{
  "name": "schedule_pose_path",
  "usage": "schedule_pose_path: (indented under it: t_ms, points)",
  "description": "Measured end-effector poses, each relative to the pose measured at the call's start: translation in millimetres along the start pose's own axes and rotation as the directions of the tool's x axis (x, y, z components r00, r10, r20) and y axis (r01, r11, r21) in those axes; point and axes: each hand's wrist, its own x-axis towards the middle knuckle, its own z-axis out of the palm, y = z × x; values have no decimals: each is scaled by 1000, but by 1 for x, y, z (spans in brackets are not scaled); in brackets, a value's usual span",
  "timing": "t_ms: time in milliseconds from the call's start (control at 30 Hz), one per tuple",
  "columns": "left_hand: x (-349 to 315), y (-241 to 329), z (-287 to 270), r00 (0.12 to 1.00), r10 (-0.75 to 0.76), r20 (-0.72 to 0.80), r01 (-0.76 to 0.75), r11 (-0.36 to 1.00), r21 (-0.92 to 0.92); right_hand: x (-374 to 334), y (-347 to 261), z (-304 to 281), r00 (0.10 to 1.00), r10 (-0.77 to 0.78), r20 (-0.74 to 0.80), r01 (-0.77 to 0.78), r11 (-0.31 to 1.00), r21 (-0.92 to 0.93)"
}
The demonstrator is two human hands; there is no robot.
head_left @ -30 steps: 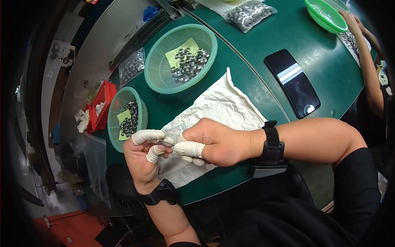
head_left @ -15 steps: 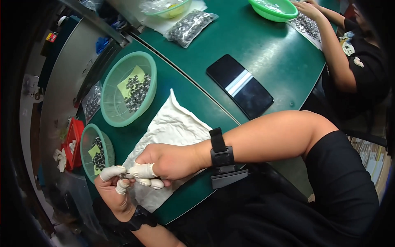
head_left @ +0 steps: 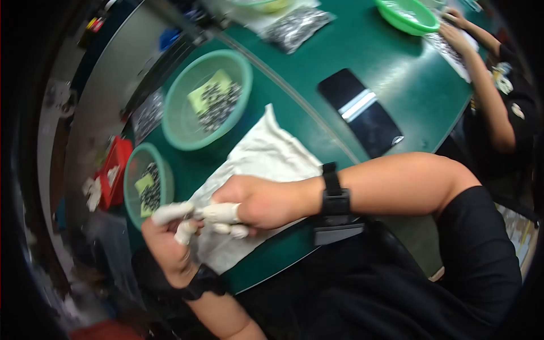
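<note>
My left hand (head_left: pixel 169 246) and my right hand (head_left: pixel 262 203) meet over a white cloth (head_left: pixel 269 146), both wearing white finger covers. The fingertips of both hands are pinched together at a tiny piece between them, mostly hidden and too blurred to name. Close beyond my left hand stands a small green basket (head_left: pixel 134 170) with small dark, shiny pieces and a yellow paper slip inside. Farther off, a larger green basket (head_left: pixel 174 126) holds more such pieces (head_left: pixel 220 110) on yellow paper.
A black phone (head_left: pixel 360 107) lies on the green table (head_left: pixel 294 79). Bags of dark pieces (head_left: pixel 297 28) rest at the back and beside the baskets. A red container (head_left: pixel 118 170) stands at the left. Another person's hands (head_left: pixel 455 35) work by a bright green basket (head_left: pixel 407 17).
The whole view has shifted, so table and hands appear farther right and higher, with more blur. Both hands still pinch together over the cloth; the other person's hands have moved slightly.
</note>
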Motion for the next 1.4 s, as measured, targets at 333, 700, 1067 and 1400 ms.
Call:
schedule_pose_path:
  t_ms: [333,700,1067,1400]
  points:
    - [0,6,1,996,34,78,-10,959,-283,6,3,5,998,41,48,-40,999,-32]
    - [1,9,4,998,53,-25,-52,999,14,2,1,5,998,29,-61,-26,998,54]
    - [-5,5,-6,1000,-15,14,15,999,29,8,14,1,997,-3,73,-3,996,91]
    - [-4,15,-4,998,34,61,-36,999,32,11,16,1,997,-6,81,-4,993,120]
